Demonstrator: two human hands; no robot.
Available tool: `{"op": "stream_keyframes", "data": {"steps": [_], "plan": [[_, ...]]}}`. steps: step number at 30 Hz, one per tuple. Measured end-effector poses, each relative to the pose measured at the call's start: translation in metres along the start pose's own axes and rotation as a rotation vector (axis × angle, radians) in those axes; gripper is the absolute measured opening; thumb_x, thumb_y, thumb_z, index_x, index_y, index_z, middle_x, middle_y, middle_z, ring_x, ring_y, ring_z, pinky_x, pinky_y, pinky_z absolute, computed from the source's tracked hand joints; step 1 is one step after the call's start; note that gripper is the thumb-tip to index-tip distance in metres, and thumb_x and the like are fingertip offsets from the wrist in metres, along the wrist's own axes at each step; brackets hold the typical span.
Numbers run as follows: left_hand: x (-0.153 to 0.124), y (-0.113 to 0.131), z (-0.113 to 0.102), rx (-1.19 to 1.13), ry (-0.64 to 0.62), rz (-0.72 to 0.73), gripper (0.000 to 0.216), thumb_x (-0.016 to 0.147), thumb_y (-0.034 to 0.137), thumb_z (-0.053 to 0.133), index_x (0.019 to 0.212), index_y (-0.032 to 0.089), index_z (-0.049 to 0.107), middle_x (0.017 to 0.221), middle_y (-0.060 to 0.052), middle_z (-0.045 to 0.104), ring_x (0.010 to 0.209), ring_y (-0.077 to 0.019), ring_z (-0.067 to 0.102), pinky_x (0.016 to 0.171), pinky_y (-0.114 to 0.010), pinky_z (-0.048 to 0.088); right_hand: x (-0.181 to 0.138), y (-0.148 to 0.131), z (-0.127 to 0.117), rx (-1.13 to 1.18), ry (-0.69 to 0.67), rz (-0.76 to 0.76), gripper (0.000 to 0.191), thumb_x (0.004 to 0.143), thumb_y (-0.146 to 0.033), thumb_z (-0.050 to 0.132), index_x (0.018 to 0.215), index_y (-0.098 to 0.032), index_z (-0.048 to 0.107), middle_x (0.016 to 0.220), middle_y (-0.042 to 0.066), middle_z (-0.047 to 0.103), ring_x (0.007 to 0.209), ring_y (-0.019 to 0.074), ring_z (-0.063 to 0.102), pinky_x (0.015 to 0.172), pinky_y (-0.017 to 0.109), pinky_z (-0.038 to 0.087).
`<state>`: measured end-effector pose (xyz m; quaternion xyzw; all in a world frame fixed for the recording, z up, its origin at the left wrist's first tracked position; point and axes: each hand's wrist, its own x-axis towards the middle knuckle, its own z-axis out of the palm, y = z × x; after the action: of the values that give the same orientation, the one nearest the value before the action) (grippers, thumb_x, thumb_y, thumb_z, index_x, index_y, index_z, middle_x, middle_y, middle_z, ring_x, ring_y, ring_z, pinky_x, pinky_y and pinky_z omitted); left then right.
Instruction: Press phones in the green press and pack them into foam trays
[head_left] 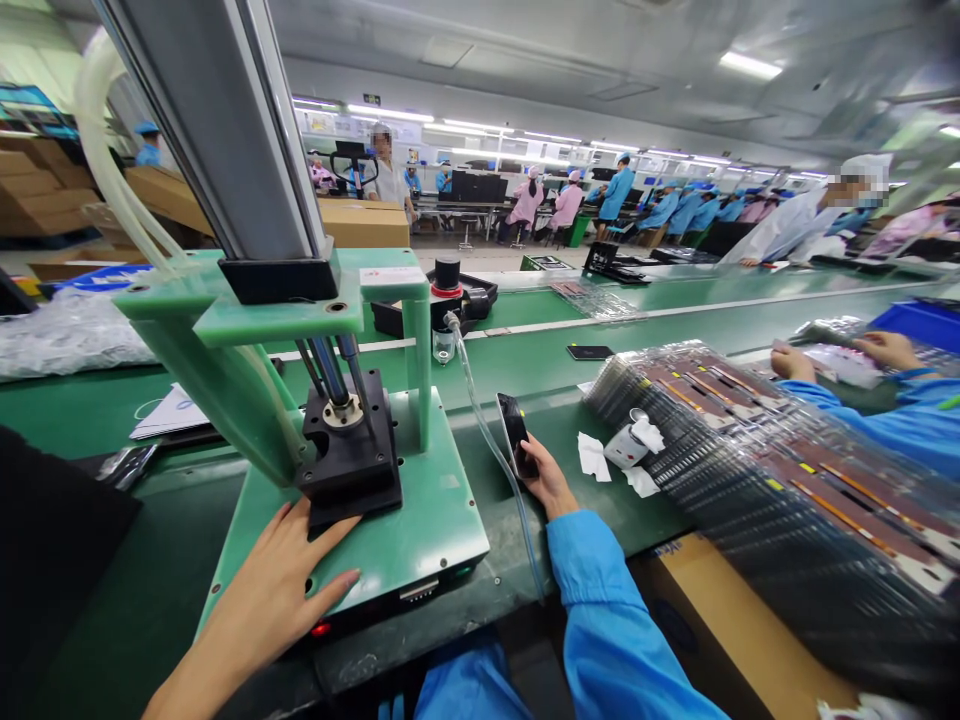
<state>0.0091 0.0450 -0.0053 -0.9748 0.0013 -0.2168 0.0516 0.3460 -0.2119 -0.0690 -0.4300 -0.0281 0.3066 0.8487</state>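
Left hand (289, 575): lies flat on the green base plate (442, 510) of a small press (330, 380), fingers (334, 585) spread, thumb tip touching the front edge of the black block (351, 455) under the ram; it holds nothing. Right hand (546, 480): fingers curled around the lower end of a dark phone (516, 435), held upright and tilted just right of the press, above the green tabletop (540, 370). A clear hose (487, 440) runs from a red-capped fitting (446, 300) down past the phone. Risks, as judged: the thumb sits so close to the block that it could be pinched should the ram descend; the phone, gripped only at its lower end, could tip out and strike the tabletop or catch the hose. Containers: a stack of clear trays (757, 440) to the right holds rows of dark flat parts, kind not discernible; a cardboard box (720, 620) stands beneath it, contents hidden; a blue bin (926, 322) at far right, contents not visible. Loose items: white paper scraps (594, 457) and a small white roll (628, 440) near the trays; a second dark phone (589, 352) lying flat farther back. A co-worker's hands (889, 348) in blue sleeves rest at the trays' far end.
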Motion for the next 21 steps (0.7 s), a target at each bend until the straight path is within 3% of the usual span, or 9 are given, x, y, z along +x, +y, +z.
{"op": "stream_keyframes", "data": {"steps": [9, 21], "plan": [[0.0039, 0.0001, -0.003, 0.02, 0.045, 0.05, 0.056, 0.09, 0.059, 0.058, 0.134, 0.024, 0.062, 0.139, -0.017, 0.053, 0.126, -0.0403, 0.051, 0.1, -0.055, 0.046, 0.0008, 0.0005, -0.0013, -0.013, -0.018, -0.017, 0.036, 0.055, -0.024, 0.086, 0.089, -0.02, 0.074, 0.085, -0.002, 0.073, 0.071, 0.0118, 0.064, 0.061, 0.018, 0.051], [0.0002, -0.0014, 0.001, -0.029, 0.015, -0.006, 0.057, 0.089, 0.061, 0.058, 0.135, 0.028, 0.062, 0.138, -0.014, 0.056, 0.127, -0.0382, 0.05, 0.106, -0.054, 0.043, 0.0032, 0.0033, -0.0064, -0.036, -0.03, -0.025, 0.042, 0.056, -0.027, 0.088, 0.095, -0.021, 0.074, 0.088, -0.002, 0.073, 0.072, 0.0116, 0.064, 0.063, 0.018, 0.052]]}}
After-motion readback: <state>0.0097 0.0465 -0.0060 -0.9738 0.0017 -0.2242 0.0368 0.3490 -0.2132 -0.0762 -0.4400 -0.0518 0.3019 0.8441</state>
